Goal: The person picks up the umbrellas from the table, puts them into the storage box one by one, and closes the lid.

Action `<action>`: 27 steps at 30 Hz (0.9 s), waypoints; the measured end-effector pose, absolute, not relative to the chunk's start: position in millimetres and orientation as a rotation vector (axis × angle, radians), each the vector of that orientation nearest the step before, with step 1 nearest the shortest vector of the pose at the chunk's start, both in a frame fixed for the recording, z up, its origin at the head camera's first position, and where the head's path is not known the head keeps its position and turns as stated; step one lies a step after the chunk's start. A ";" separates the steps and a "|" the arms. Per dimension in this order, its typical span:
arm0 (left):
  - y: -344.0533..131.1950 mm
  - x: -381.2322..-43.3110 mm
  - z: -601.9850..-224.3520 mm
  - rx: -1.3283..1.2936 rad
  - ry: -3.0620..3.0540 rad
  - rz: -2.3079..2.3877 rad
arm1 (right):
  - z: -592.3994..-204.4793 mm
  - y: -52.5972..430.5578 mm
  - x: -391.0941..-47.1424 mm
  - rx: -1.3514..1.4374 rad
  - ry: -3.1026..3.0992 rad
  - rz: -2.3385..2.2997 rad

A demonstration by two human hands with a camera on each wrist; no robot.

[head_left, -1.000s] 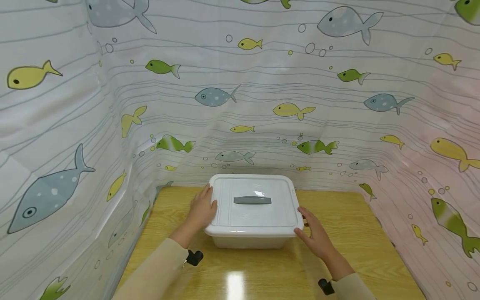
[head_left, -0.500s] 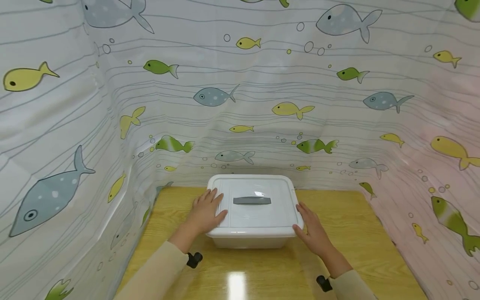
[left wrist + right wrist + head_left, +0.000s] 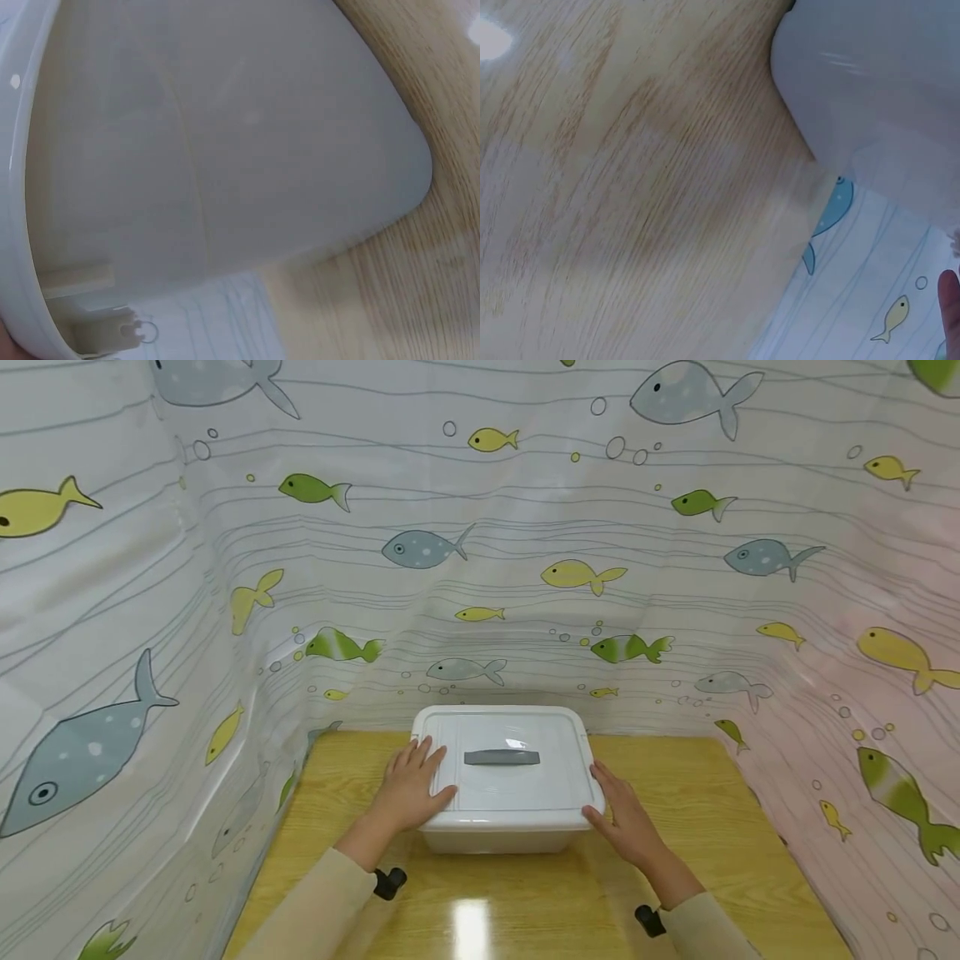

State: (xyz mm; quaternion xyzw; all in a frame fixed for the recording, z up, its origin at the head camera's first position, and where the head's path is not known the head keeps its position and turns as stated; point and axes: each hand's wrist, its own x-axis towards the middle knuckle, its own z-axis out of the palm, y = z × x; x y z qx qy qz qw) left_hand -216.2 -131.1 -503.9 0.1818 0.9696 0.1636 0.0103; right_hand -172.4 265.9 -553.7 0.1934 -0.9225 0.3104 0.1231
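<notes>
A white storage box [image 3: 498, 841] stands on the wooden table with its white lid [image 3: 525, 789] on top. A grey handle [image 3: 501, 757] lies across the lid's middle. My left hand [image 3: 408, 789] rests on the left part of the lid, fingers spread and fairly straight. At the lid's right edge is my right hand [image 3: 630, 822], its thumb at the front right corner and its fingers along the side. The left wrist view shows the box's side wall [image 3: 247, 135] and a clip [image 3: 109, 331] under the rim. Inside the box nothing can be seen.
The wooden table [image 3: 675, 877] extends around the box. A white sheet printed with fish [image 3: 525, 535] hangs behind the table and along both sides, close behind the box. Small black wrist devices [image 3: 390, 883] are worn at both sleeves.
My left hand has moved from the lid's left edge onto its top, with the fingers spreading. My right hand stays at the right edge, shifted slightly. The lid remains on the box.
</notes>
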 end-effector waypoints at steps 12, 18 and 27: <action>-132.3 -221.4 -506.4 0.570 3.046 0.543 | -552.4 268.6 -177.7 0.569 -2.724 0.903; -132.7 -225.1 -505.4 0.584 3.036 0.525 | -551.9 269.7 -180.0 0.543 -2.749 0.914; -132.5 -224.6 -505.3 0.563 3.042 0.553 | -552.0 269.9 -180.4 0.561 -2.748 0.942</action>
